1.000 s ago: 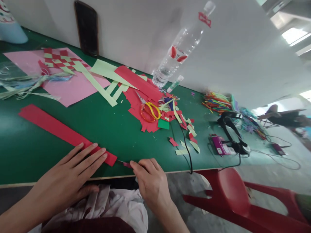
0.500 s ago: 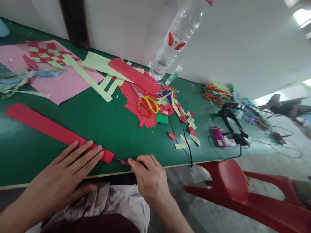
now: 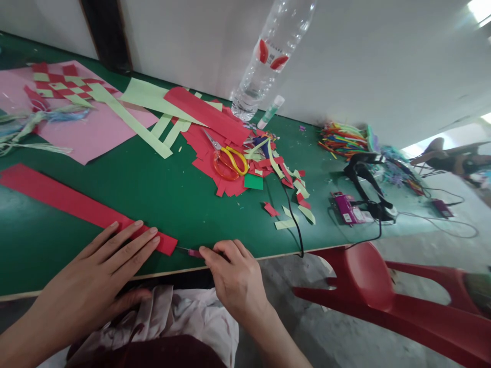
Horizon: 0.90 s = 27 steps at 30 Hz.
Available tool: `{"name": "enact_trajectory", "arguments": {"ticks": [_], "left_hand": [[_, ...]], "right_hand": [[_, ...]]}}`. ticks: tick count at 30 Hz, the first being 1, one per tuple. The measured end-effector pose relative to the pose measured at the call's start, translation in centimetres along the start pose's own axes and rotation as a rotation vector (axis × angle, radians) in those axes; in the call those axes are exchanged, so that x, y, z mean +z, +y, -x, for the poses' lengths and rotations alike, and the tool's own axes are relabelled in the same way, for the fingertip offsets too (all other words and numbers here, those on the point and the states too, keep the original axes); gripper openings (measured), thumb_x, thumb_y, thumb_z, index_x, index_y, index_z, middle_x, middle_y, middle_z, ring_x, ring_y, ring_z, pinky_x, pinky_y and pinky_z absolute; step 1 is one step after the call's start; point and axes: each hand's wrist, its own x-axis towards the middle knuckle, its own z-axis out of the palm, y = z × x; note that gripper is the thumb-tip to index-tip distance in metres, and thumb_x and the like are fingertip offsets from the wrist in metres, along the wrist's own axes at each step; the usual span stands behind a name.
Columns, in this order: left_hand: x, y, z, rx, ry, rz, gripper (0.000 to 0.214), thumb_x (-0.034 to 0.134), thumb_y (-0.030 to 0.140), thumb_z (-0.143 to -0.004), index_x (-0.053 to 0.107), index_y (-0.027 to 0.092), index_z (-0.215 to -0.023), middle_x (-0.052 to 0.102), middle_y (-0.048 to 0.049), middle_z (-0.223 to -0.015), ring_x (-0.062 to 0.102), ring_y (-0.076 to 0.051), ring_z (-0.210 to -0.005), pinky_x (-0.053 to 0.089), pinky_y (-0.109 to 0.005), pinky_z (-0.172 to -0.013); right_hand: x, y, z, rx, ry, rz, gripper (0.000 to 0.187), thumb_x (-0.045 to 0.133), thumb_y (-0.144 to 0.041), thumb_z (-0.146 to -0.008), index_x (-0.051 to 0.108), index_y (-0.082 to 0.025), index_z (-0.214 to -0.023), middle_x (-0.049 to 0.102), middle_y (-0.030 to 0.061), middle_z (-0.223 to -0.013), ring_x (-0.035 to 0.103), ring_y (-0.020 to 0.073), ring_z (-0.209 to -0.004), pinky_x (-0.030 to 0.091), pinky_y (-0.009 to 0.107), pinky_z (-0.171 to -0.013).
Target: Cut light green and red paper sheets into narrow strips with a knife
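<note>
A long folded strip of red paper (image 3: 69, 200) lies slantwise on the green table (image 3: 153, 189) near its front edge. My left hand (image 3: 111, 260) rests flat on the right part of the strip, fingers stretched out and slightly apart. My right hand (image 3: 236, 273) is closed around a craft knife (image 3: 195, 253) with a pinkish handle. Its thin blade points left and reaches the strip's right end; whether the tip lies inside the fold I cannot tell. Most of the handle is hidden by my fingers.
Yellow-and-orange scissors (image 3: 230, 162) lie on red paper pieces behind the strip. A water bottle (image 3: 264, 64) and a glue stick (image 3: 270, 112) stand by the wall. Paper scraps (image 3: 286, 224), a black cable (image 3: 293, 220) and a purple box (image 3: 347, 208) are to the right; a red chair (image 3: 368, 278) adjoins the edge.
The view has shifted slightly, so things on the table appear a little further left and higher. Both hands keep their places on the red strip and the craft knife.
</note>
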Motion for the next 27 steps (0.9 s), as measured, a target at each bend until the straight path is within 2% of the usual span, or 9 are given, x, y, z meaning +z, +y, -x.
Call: {"name": "enact_trajectory", "arguments": {"ticks": [5,11,19,27], "left_hand": [[0.1,0.3,0.0,-0.020,0.004,0.034,0.088,0.052,0.067,-0.102,0.032,0.016,-0.171,0.064,-0.0145,-0.159,0.052,-0.038,-0.153,0.019,-0.054,-0.138],[-0.2,1.4,-0.2,-0.221,-0.005,0.171,0.081,0.042,0.073,-0.103,0.024,0.036,-0.173,0.064,-0.0040,-0.161,0.053,-0.034,-0.154,0.026,-0.057,-0.137],[-0.1,1.4,-0.3,-0.236,-0.011,0.187,0.085,0.046,0.077,-0.100,0.021,0.041,-0.172,0.066,-0.0010,-0.159,0.054,-0.034,-0.152,0.026,-0.055,-0.137],[-0.2,1.4,-0.2,-0.217,-0.016,0.184,0.087,0.048,0.076,-0.099,0.021,0.038,-0.173,0.066,-0.0032,-0.159,0.054,-0.035,-0.153,0.025,-0.056,-0.137]], "right_hand": [[0.1,-0.1,0.0,-0.006,0.008,-0.001,0.034,0.051,-0.013,-0.108,0.080,-0.023,-0.124,0.073,0.0058,-0.096,0.062,0.0205,-0.080,0.052,0.032,-0.072],[0.1,0.0,0.0,-0.008,0.018,-0.016,0.034,0.052,-0.013,-0.108,0.080,-0.023,-0.123,0.073,0.0053,-0.096,0.062,0.0195,-0.080,0.052,0.031,-0.071],[0.0,0.0,0.1,-0.004,0.012,-0.038,0.033,0.053,-0.011,-0.108,0.080,-0.022,-0.123,0.072,0.0053,-0.095,0.063,0.0193,-0.080,0.052,0.031,-0.071],[0.3,0.1,0.0,-0.006,0.033,-0.017,0.033,0.052,-0.014,-0.109,0.080,-0.023,-0.123,0.072,0.0050,-0.095,0.061,0.0193,-0.080,0.052,0.032,-0.071]]}}
